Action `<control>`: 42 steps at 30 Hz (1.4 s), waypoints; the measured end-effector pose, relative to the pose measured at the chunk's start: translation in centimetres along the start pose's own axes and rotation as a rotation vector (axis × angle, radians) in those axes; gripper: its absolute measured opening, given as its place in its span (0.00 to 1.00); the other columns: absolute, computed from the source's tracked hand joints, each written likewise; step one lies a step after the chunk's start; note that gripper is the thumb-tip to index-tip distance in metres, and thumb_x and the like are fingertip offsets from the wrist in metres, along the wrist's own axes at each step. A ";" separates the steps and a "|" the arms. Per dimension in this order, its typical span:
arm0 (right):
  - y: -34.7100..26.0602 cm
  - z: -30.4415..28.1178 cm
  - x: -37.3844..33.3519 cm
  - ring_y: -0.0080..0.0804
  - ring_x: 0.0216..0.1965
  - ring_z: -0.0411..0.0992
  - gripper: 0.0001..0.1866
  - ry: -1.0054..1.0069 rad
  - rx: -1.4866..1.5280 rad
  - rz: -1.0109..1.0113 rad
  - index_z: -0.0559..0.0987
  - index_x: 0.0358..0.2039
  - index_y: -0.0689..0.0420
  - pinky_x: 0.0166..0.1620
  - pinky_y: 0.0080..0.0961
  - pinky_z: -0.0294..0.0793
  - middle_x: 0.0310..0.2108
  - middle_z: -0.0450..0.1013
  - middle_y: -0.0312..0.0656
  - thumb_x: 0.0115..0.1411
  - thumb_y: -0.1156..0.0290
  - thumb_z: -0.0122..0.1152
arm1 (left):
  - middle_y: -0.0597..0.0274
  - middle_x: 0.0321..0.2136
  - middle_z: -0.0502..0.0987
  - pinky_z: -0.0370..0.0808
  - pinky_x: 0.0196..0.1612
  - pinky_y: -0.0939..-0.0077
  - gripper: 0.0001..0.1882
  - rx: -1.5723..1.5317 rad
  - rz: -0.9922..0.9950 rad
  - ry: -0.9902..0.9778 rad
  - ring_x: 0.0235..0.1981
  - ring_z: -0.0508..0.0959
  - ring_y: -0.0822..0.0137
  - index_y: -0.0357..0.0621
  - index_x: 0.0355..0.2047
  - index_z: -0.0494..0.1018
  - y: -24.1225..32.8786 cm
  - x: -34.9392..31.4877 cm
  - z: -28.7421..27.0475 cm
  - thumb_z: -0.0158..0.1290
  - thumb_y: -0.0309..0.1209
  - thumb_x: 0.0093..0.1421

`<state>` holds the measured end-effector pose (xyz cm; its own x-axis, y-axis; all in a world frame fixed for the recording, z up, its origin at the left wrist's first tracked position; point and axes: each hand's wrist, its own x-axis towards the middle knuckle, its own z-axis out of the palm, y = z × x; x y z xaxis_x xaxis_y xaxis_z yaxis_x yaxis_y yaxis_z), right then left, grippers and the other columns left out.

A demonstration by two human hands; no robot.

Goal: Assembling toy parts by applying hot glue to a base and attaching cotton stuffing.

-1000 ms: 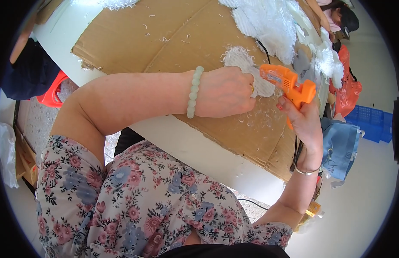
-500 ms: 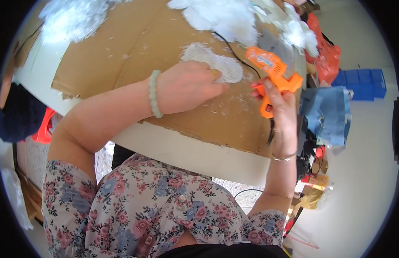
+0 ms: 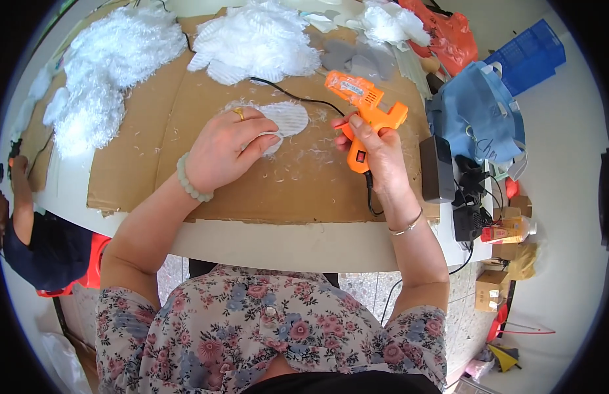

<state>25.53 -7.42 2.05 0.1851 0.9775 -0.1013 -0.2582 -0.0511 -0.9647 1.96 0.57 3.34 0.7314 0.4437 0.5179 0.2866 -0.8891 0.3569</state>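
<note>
My right hand (image 3: 382,154) is wrapped round the grip of an orange hot glue gun (image 3: 357,90), its nozzle tilted to the upper left above the cardboard. A black cord runs from its handle. My left hand (image 3: 229,146) is closed, thumb against fingers, at the edge of a white ribbed insole-shaped piece (image 3: 290,118). Part of that piece is hidden under the hand. Beneath it lies a large brown cardboard sheet (image 3: 285,190), strewn with fine white fibres and clear strands.
White fluffy heaps (image 3: 258,43) lie at the far side, another pile (image 3: 98,72) at the left. Grey insole-shaped pieces (image 3: 360,59) are near the gun. A black box (image 3: 436,169) and blue bag (image 3: 478,111) stand right. At far left, another person's arm (image 3: 22,200) reaches onto the table.
The view has shifted, showing more of the table's far side. My left hand has turned and now pinches the white piece's near edge. The glue gun stays in my right hand.
</note>
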 end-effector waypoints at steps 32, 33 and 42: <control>-1.5 -17.7 21.5 0.44 0.47 0.71 0.16 0.383 -1.792 0.188 0.78 0.39 0.60 0.48 0.38 0.69 0.45 0.72 0.50 0.56 0.65 0.49 | 0.59 0.38 0.73 0.73 0.43 0.72 0.21 -1.289 -0.633 0.068 0.37 0.76 0.67 0.33 0.54 0.59 3.9 2.3 5.8 0.46 0.27 0.61; -1.6 -17.6 21.7 0.45 0.48 0.70 0.15 0.379 -1.814 0.252 0.78 0.40 0.59 0.47 0.38 0.70 0.45 0.71 0.50 0.56 0.66 0.49 | 0.59 0.38 0.73 0.73 0.43 0.72 0.21 -1.289 -0.638 0.080 0.37 0.76 0.67 0.33 0.54 0.59 3.9 2.2 5.8 0.46 0.27 0.61; -3.1 -17.8 22.2 0.44 0.49 0.70 0.14 0.418 -1.844 0.403 0.78 0.41 0.57 0.47 0.37 0.71 0.46 0.71 0.50 0.56 0.69 0.48 | 0.59 0.42 0.71 0.73 0.46 0.71 0.21 -1.388 -0.664 0.058 0.41 0.74 0.67 0.32 0.53 0.59 4.0 2.0 6.3 0.46 0.24 0.60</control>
<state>47.35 10.75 -1.48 0.6312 0.7660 -0.1218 0.7753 -0.6187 0.1268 8.48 -2.78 0.91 0.6755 0.7373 -0.0051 -0.2668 0.2509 0.9305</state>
